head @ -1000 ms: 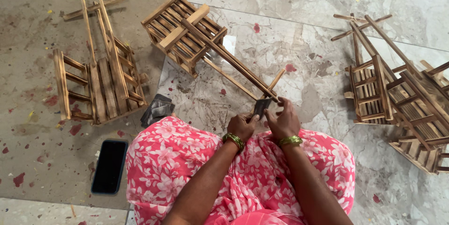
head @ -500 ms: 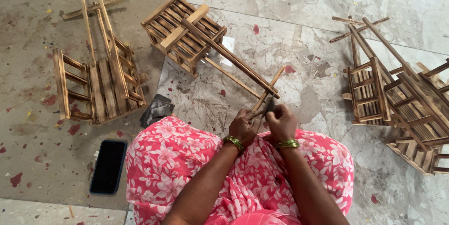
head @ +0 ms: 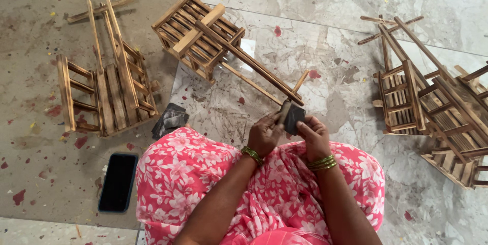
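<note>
While we sit on the floor, our left hand and right hand are clamped on a small dark sanding pad at the handle end of the slatted brown wooden cart, mid-frame. Other carts wait right.

Garment, lower centre: pink-red with white flower print. Bangles on both wrists: green with gold. Small pad at frame centre: dark grey-black. Phone, lower left: black, glossy. Wooden carts, left, centre, right: pale tan slats with scorched brown edges. Floor: left side dull grey-brown with red flecks; right side white-grey marble veining, few red spots.
</note>
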Motion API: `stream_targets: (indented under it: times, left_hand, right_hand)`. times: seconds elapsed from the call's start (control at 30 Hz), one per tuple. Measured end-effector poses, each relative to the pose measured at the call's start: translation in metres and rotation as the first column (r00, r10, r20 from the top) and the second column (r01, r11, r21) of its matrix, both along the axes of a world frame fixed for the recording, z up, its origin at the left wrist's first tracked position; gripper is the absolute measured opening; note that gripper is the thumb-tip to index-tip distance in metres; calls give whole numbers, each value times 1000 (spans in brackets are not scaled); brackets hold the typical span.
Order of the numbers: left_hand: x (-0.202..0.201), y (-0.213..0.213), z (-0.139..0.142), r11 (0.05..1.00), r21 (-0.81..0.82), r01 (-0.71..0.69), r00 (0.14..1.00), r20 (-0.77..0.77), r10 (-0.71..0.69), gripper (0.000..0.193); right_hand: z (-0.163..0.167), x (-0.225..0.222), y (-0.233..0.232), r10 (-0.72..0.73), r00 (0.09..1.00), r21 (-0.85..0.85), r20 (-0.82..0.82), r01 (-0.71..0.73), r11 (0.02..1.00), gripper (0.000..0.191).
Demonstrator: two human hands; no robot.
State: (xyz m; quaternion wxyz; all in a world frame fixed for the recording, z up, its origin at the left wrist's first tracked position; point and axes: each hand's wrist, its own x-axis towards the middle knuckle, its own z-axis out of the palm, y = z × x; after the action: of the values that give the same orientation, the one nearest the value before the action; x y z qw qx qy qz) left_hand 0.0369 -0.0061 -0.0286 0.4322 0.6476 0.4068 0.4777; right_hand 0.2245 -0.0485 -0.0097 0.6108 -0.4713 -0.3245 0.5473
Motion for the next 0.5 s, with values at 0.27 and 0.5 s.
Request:
stream_targets:
  times: [0.27, 0.5]
  left_hand:
    - [2, 15, -32, 869, -453, 197, 786, 603, 136, 26]
    - [3, 5, -12, 957, -282, 63, 895, 440, 70, 25]
  right_hand:
    - [16, -2, 6, -102, 987, -211, -128, 73, 975, 8]
    - [13, -6, 8, -36, 988, -159, -152, 11, 987, 16]
